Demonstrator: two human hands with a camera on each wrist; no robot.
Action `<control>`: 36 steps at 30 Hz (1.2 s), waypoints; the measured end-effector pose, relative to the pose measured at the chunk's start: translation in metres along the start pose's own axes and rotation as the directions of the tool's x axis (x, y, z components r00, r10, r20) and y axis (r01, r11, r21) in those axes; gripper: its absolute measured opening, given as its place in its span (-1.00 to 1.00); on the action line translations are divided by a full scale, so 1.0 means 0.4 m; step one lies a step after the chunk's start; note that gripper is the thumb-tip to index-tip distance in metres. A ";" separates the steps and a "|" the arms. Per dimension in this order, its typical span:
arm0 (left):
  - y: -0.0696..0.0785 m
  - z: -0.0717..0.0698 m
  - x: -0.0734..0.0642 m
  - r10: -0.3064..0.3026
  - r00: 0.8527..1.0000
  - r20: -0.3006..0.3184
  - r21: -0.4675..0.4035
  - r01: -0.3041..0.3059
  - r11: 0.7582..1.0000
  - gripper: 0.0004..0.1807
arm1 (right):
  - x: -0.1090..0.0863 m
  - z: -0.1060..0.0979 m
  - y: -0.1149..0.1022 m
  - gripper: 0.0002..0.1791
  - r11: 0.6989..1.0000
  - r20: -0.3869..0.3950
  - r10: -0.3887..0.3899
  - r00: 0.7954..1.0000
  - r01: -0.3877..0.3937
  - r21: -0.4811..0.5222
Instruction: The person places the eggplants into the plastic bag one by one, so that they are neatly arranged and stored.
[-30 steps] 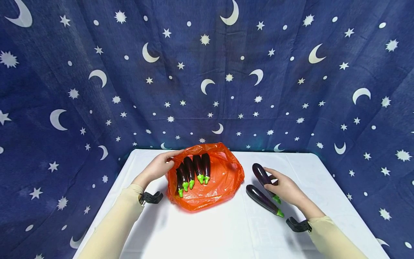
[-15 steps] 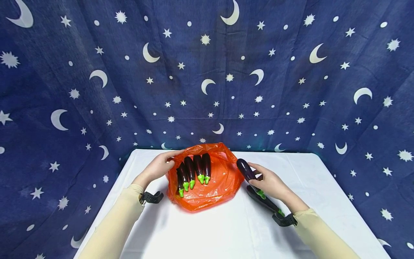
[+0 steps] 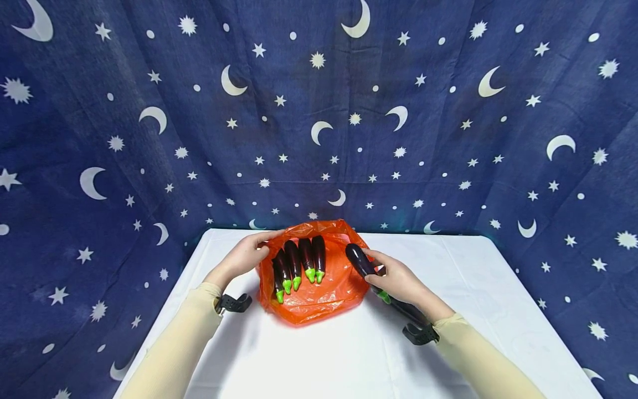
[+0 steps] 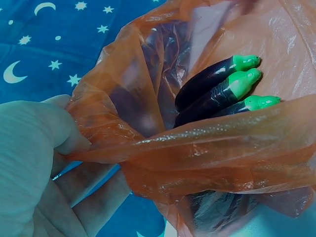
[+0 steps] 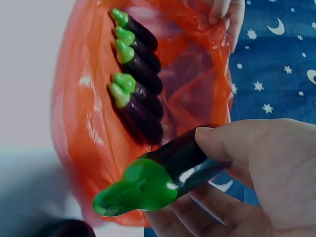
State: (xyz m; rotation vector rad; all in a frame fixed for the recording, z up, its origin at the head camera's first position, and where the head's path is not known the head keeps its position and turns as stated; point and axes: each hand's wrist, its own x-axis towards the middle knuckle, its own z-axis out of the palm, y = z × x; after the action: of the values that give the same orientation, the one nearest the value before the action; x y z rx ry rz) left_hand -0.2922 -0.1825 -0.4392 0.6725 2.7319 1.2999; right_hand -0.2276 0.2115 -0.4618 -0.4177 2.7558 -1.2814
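An orange-red plastic bag [image 3: 326,305] lies with its mouth spread on the table. Several dark purple eggplants [image 3: 293,259] with green caps rest side by side inside it, toward its left. My left hand [image 3: 243,256] pinches the bag's left rim between thumb and fingers, as the left wrist view shows. Over the bag's right side, my right hand [image 3: 401,280] grips another eggplant [image 3: 358,259], its green cap [image 5: 148,182] pointing toward me. One more eggplant [image 3: 411,313] lies on the table below the right wrist, partly hidden by hand and wrist strap.
A white cloth covers the table [image 3: 309,366]. Behind it hangs a dark blue curtain [image 3: 319,160] printed with moons and stars. Black straps [image 3: 234,303] sit on both wrists.
My right hand has carried its eggplant leftward from beside the other loose one to above the bag's right side. My left hand keeps its place on the rim.
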 end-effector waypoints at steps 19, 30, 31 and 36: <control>0.010 0.002 0.002 0.003 1.000 0.005 0.006 -0.003 1.000 -0.36 | 0.099 0.160 -0.054 -0.24 0.991 -0.060 0.124 0.990 -0.127 -0.040; 0.010 0.002 0.005 -0.013 1.000 -0.001 0.018 0.013 1.000 -0.35 | 0.193 0.233 -0.050 -0.26 0.984 -0.143 0.174 0.974 -0.176 0.004; 0.010 0.001 0.005 -0.014 1.000 0.001 0.018 0.014 1.000 -0.35 | 0.200 0.237 -0.049 -0.26 0.982 -0.150 0.189 0.970 -0.189 0.019; 0.012 0.000 0.005 -0.018 1.000 0.006 0.013 0.018 1.000 -0.35 | 0.230 0.256 -0.040 -0.31 0.970 -0.198 0.242 0.950 -0.239 0.041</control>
State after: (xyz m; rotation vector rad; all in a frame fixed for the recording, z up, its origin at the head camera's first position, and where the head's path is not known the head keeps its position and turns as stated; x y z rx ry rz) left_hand -0.2920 -0.1791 -0.4352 0.6497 2.7378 1.2755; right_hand -0.2940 0.1007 -0.5120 0.0553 2.8423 -1.3500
